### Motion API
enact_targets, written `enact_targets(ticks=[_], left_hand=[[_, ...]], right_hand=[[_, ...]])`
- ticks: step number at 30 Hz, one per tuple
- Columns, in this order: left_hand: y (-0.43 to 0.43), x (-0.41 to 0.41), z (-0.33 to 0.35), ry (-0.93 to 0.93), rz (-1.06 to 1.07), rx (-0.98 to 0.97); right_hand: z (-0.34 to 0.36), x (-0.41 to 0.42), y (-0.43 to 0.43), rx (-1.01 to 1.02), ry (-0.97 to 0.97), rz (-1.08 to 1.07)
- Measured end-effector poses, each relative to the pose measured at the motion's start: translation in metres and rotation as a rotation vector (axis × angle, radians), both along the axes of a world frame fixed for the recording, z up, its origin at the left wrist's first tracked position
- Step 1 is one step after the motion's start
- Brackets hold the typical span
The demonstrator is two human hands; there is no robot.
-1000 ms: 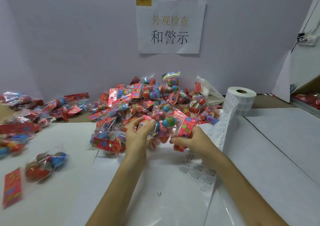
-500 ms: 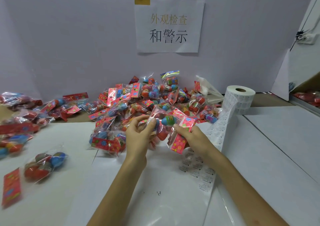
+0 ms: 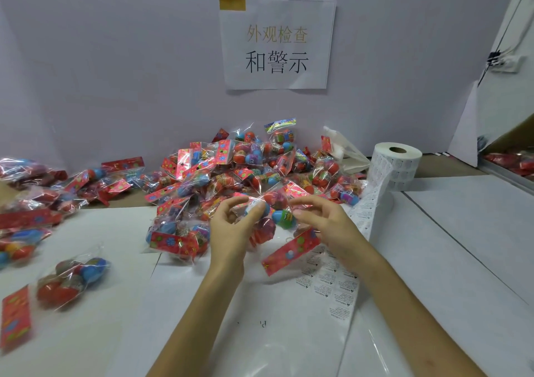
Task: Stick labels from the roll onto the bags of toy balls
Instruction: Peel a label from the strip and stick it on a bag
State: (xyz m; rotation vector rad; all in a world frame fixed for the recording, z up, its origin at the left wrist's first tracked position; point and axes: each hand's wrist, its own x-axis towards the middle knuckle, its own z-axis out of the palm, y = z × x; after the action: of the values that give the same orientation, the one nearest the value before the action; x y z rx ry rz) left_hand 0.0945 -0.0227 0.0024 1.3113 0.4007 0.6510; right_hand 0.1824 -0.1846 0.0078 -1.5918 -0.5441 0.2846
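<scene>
A clear bag of toy balls point(image 3: 276, 217) with a red flowered header card hangs between my two hands above the white paper. My left hand point(image 3: 231, 229) pinches its left side with thumb and fingers. My right hand point(image 3: 326, 226) grips the right side, and the red header hangs down under it. Behind lies a big pile of bags point(image 3: 245, 171). The white label roll point(image 3: 397, 164) stands at the right, and its label strip point(image 3: 338, 284) runs down across the table under my right forearm.
More bags point(image 3: 31, 203) lie along the left edge, and one lone bag point(image 3: 72, 281) sits at the front left. A printed sign point(image 3: 276, 43) hangs on the back wall. White sheets point(image 3: 462, 232) cover the table on the right.
Both hands have lifted the bag off the pile and turned it. Its red header card has swung down and out to the lower right, below my right hand.
</scene>
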Motion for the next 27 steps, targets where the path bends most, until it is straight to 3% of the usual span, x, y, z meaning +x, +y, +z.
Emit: enact_targets(ticks=[4, 10, 22, 27], left_hand=[[0.003, -0.002, 0.001, 0.009, 0.003, -0.022], [-0.008, -0.003, -0.001, 0.121, -0.252, 0.039], [0.009, 0.005, -0.009, 0.055, -0.054, 0.053], [0.01, 0.002, -0.004, 0.055, -0.11, 0.021]], right_hand=[[-0.002, -0.004, 0.004, -0.052, 0.078, 0.071], [-0.006, -0.001, 0.004, -0.078, 0.066, 0.033], [0.009, 0.008, -0.017, -0.095, 0.146, 0.168], [0.039, 0.043, -0.058, -0.112, 0.22, 0.165]])
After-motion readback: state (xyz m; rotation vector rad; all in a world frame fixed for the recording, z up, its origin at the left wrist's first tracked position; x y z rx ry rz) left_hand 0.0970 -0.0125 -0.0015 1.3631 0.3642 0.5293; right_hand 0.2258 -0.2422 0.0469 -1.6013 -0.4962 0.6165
